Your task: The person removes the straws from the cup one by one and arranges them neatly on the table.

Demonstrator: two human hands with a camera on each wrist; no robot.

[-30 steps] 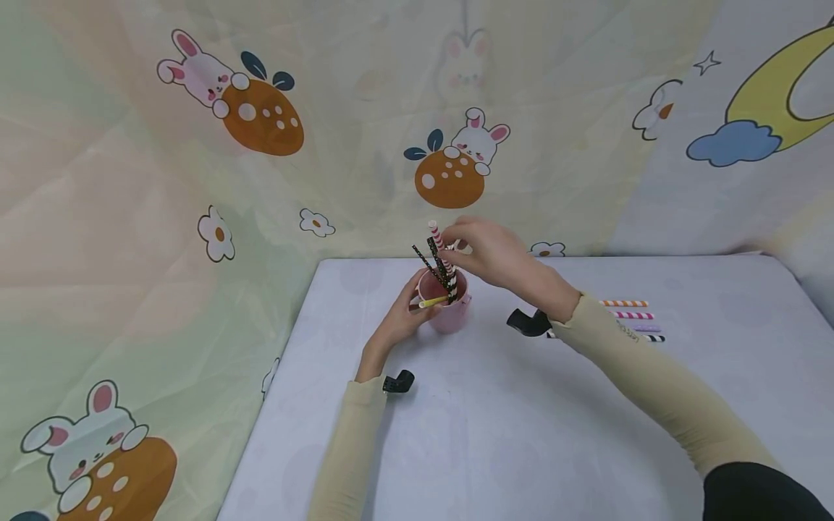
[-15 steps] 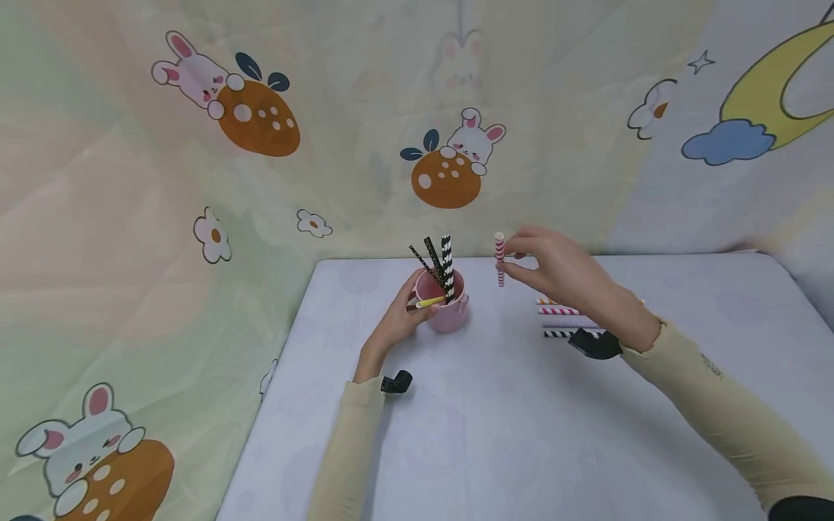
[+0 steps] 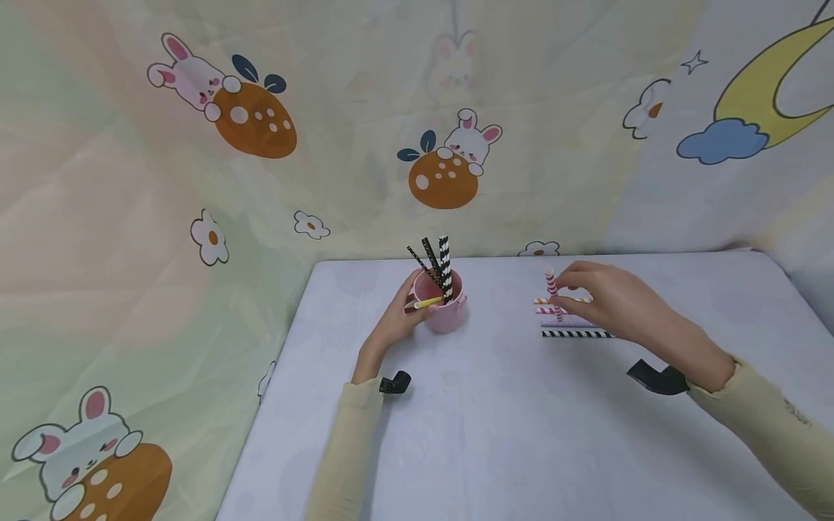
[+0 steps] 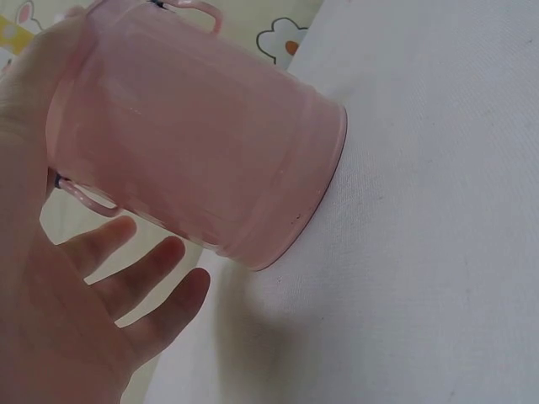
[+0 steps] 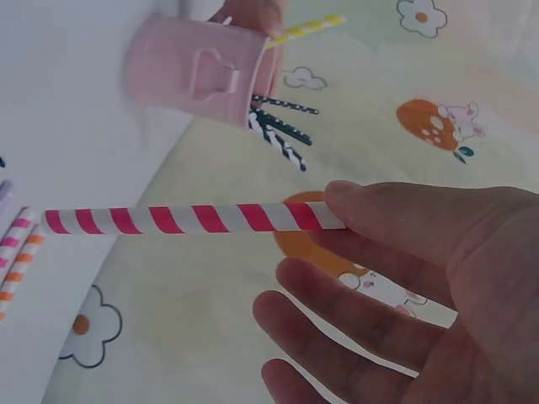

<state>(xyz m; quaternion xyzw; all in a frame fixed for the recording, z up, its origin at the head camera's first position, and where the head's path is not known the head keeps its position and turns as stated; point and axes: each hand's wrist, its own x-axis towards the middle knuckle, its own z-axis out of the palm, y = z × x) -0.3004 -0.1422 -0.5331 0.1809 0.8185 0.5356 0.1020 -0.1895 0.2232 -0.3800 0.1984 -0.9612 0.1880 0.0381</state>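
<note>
The left hand [image 3: 396, 318] grips the rim of a pink bucket [image 4: 194, 126], thumb on one side; in the left wrist view the other fingers spread beside its wall. Several black-and-white straws [image 3: 446, 264] and a yellow straw [image 3: 429, 302] lean in the bucket [image 3: 446, 320]. The right hand [image 3: 619, 300] pinches a red-and-white striped straw [image 5: 181, 220] between thumb and index finger, upright above the row of straws at the right; its other fingers are loosely bent in the right wrist view.
On the white table [image 3: 495, 420] lies a row of straws: orange-striped, pink-striped, a lilac straw [image 3: 573, 323] and a black-and-white straw [image 3: 576, 334] nearest the person. A patterned cloth [image 3: 365, 145] hangs behind the table's back edge.
The right hand has pulled the red-striped straw out of the bucket and carried it right, then lower, over the row of straws. The left hand still holds the bucket.
</note>
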